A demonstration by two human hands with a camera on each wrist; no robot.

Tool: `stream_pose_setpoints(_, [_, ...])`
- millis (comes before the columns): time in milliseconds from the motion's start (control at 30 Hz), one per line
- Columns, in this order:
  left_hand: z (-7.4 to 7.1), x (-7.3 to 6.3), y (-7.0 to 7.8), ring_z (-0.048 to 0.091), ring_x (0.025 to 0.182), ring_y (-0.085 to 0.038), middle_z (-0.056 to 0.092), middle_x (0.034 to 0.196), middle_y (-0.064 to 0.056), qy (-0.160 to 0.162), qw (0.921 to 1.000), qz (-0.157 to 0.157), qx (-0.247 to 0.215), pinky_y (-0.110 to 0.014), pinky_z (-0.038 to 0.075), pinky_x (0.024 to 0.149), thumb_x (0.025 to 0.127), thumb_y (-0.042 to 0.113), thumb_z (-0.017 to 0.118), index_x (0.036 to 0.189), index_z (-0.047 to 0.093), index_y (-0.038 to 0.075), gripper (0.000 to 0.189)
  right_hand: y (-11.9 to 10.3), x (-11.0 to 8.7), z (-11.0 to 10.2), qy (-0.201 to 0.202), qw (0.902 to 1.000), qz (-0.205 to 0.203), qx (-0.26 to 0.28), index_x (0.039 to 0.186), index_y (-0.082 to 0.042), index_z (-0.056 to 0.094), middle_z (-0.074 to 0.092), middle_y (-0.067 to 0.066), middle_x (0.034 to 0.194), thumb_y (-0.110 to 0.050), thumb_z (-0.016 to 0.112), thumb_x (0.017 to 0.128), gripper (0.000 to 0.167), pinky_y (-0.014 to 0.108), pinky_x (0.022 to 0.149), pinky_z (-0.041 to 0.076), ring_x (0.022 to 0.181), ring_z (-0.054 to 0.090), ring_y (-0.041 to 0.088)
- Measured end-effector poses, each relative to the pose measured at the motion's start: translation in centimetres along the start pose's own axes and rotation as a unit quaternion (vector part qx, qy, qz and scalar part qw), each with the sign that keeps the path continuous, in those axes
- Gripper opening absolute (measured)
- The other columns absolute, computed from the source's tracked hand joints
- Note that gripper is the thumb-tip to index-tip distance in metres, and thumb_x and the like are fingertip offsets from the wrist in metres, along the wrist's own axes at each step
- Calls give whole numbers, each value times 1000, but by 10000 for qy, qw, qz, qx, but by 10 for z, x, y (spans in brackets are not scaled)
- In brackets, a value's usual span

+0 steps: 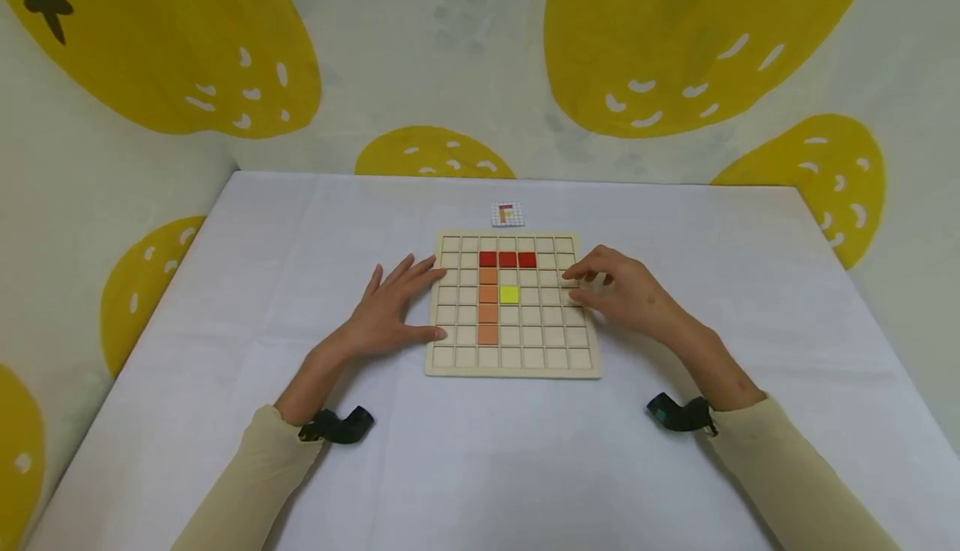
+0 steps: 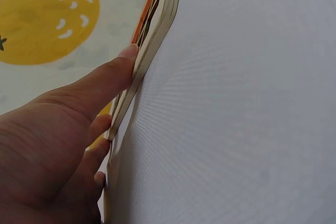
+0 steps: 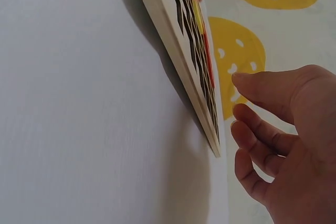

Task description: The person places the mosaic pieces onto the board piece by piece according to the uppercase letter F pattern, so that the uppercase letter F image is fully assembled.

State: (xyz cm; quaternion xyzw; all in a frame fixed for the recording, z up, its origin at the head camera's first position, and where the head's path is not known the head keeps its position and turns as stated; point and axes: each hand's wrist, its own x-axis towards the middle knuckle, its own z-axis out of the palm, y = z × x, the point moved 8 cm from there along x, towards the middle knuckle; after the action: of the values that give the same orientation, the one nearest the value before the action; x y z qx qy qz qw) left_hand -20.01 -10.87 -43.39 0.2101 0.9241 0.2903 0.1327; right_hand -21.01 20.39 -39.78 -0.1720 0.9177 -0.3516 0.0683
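Note:
A pale wooden grid board (image 1: 543, 334) lies flat on the white table. Three red tiles (image 1: 507, 260) form a row near its far side, and several orange tiles (image 1: 487, 314) run down in a column below the leftmost one. One yellow tile (image 1: 509, 294) sits just right of that column. My left hand (image 1: 390, 305) rests on the board's left edge, fingers spread, its thumb (image 2: 113, 77) touching the rim. Over the right edge hovers my right hand (image 1: 626, 293), fingers loosely bent. In the right wrist view a gap shows between its thumb (image 3: 268, 90) and fingers, with nothing held.
Behind the board lies a small card (image 1: 507, 214) printed with a coloured grid pattern. A white cloth (image 1: 480, 459) covers the table, and a curtain with big yellow fruit shapes (image 1: 435, 151) hangs behind it. Dark wrist devices (image 1: 339, 425) sit at both cuffs.

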Motion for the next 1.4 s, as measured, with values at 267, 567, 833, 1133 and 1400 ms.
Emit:
stream_pose_setpoints(267, [-4, -5, -2, 7, 166, -30, 24, 175, 1, 50, 10000, 6, 7, -65, -9, 129, 86, 45, 83, 162, 39, 26, 90, 7, -10, -11, 178, 9998, -65, -40, 118, -13, 76, 69, 3, 112, -13, 77, 94, 23, 36, 89, 49, 104, 59, 19])
stream_pose_setpoints(567, [-1, -4, 0, 6, 166, -32, 24, 175, 0, 37, 10000, 12, -54, -66, -10, 129, 85, 45, 84, 162, 39, 25, 90, 21, -24, -21, 231, 9995, -48, -194, 117, -15, 75, 70, 2, 110, -14, 78, 93, 24, 27, 86, 49, 101, 59, 17])
stream_pose_setpoints(833, [-2, -3, 1, 6, 166, -32, 25, 175, -1, 64, 10000, 9, -68, -66, -10, 129, 85, 43, 84, 161, 40, 25, 90, 31, -34, -27, 215, 9992, -165, -292, 117, -15, 75, 72, 1, 110, -14, 81, 91, 26, 20, 84, 49, 100, 60, 16])
stream_pose_setpoints(1133, [-1, -3, 2, 6, 166, -31, 25, 175, 0, 74, 9999, 18, -73, -65, -10, 129, 85, 44, 84, 162, 40, 24, 90, 41, -46, -36, 186, 9990, -119, -394, 116, -15, 75, 73, -1, 111, -13, 83, 89, 28, 16, 85, 47, 99, 58, 12])
stream_pose_setpoints(1400, [1, -1, 2, 7, 166, -31, 25, 175, 0, 82, 9999, 62, -22, -66, -9, 129, 85, 45, 83, 162, 39, 25, 90, 49, -56, -43, 110, 9988, -322, -358, 116, -16, 76, 73, -1, 111, -12, 86, 86, 32, 16, 86, 48, 100, 57, 8])
